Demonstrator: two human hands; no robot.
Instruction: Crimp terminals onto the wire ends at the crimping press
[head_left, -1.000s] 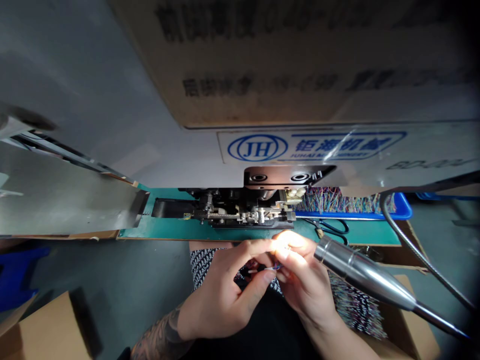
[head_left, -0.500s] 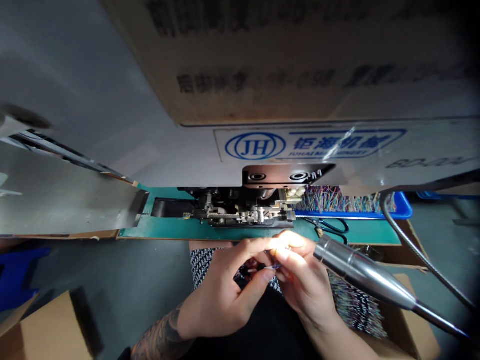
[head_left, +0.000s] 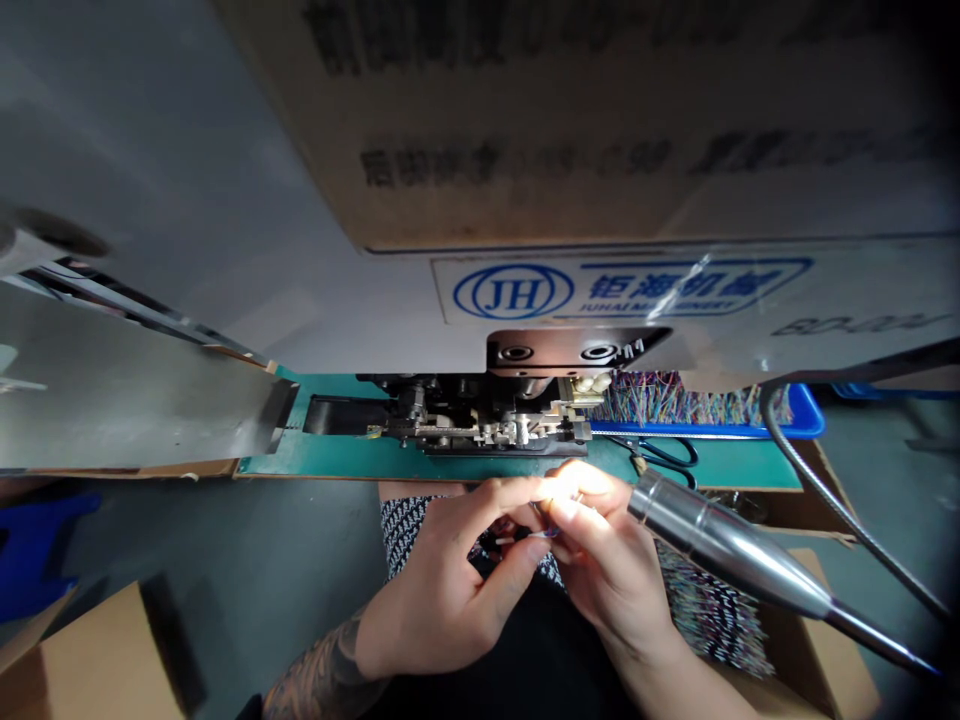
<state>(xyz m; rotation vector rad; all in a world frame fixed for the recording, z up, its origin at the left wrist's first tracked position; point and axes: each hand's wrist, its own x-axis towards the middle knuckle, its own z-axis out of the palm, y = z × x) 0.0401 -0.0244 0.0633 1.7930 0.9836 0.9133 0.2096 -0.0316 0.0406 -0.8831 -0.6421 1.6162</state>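
Note:
My left hand (head_left: 450, 590) and my right hand (head_left: 619, 560) meet in front of the green bench edge, fingertips touching. Between them is a small bundle of thin coloured wires (head_left: 550, 533) with a white end. Both hands are closed on it, thumbs against the fingers. Strong light washes out the right fingertips, and much of the bundle is hidden by the fingers. Just beyond the hands stands the metal mechanism (head_left: 517, 428) of a JH machine (head_left: 360, 310). Nothing from the hands touches it.
A silver lamp (head_left: 735, 545) reaches in from the right, close to my right hand. Black scissors (head_left: 667, 455) lie on the green bench (head_left: 337, 462). Behind is a blue tray (head_left: 808, 412) of wires. Cardboard boxes (head_left: 112, 660) stand lower left and right, the right one holding wire bundles (head_left: 712, 610).
The coloured wires between my fingertips show slightly less than before. My hands have hardly moved.

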